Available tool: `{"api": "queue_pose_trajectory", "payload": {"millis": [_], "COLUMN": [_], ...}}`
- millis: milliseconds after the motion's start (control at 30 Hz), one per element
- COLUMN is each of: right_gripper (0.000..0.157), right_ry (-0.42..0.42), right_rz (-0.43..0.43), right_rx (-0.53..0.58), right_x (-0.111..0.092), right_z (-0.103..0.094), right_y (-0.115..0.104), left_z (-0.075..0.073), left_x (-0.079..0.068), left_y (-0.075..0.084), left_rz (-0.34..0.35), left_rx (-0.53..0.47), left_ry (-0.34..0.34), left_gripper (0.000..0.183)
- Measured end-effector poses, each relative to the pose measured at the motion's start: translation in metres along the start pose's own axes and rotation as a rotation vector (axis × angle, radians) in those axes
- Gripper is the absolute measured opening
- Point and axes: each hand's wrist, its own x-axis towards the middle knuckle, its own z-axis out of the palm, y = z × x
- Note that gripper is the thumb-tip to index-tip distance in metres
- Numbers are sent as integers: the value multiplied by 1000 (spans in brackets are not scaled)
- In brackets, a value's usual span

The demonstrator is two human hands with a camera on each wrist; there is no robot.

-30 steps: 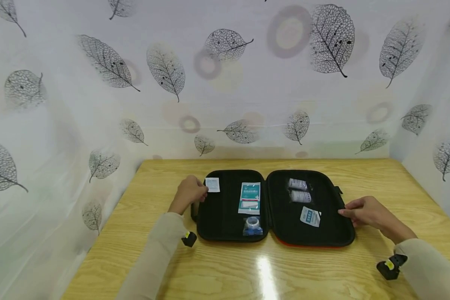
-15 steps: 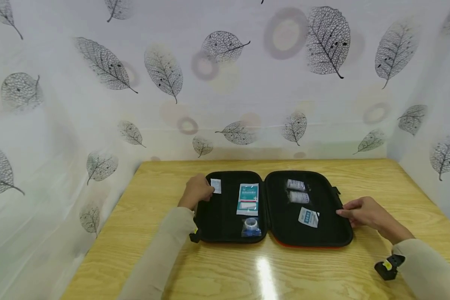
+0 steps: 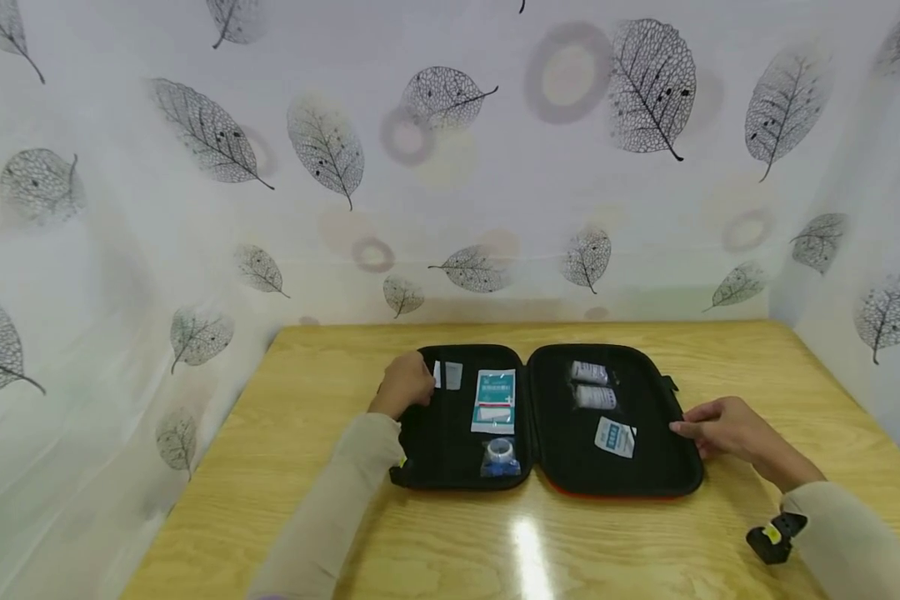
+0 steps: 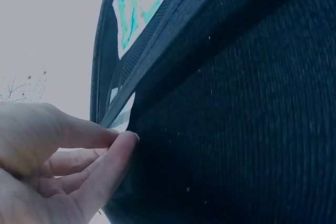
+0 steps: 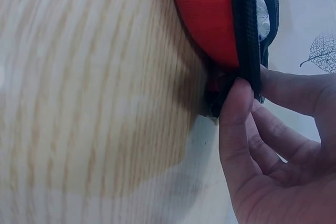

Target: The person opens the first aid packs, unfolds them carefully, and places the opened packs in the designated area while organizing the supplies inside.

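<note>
A black-lined zip case (image 3: 607,467) with a red outer shell (image 5: 207,14) lies unfolded on the table. At its left half my left hand (image 3: 407,383) pinches a small white packet (image 3: 452,376) between thumb and finger. A dark band crosses that packet, and in the left wrist view the packet (image 4: 124,116) shows along a black fabric edge. My right hand (image 3: 727,429) grips the rim of the right half by thumb and fingers; in the right wrist view this hand (image 5: 283,140) is at the zipped edge (image 5: 247,35).
In the left half lie a teal-and-white packet (image 3: 494,400) and a bagged white tape roll (image 3: 500,454). The right half holds two wrapped white rolls (image 3: 594,397) and a blue-and-white sachet (image 3: 615,437). Leaf-printed curtain (image 3: 450,183) stands behind the wooden table (image 3: 330,367).
My left hand has moved right with the small white packet, from the case's left edge further into the left half; a dark band now crosses the packet. My right hand keeps its grip.
</note>
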Motion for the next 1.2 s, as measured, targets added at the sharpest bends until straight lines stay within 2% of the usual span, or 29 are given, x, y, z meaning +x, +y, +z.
{"api": "queue_pose_trajectory", "payload": {"millis": [167, 367, 433, 600, 767, 933, 1100, 1200], "right_gripper": [55, 58, 60, 65, 64, 63, 61, 63], "right_ry": [5, 0, -1, -8, -11, -11, -9, -5], "right_rz": [5, -13, -11, -6, -13, -16, -16, -19], "right_rx": [2, -12, -17, -24, -33, -21, -16, -14], "right_x": [-1, -1, -1, -1, -2, -2, -2, -1], "right_z": [1, 2, 2, 0, -1, -1, 0, 0], "right_y": [0, -2, -1, 1, 3, 5, 5, 5], "left_z": [5, 5, 4, -1, -3, 7, 21, 28], "left_x": [0, -1, -1, -8, -17, -18, -15, -13], "left_y": [4, 4, 4, 9, 22, 34, 40, 41], "left_rz": [1, -39, -37, 11, 75, 90, 57, 36], "left_rx": [-15, -53, -54, -38, -76, -95, -84, -82], "left_ry": [-4, -13, -5, 5, -14, -71, -131, -141], "left_gripper": [48, 18, 13, 17, 17, 14, 11, 11]}}
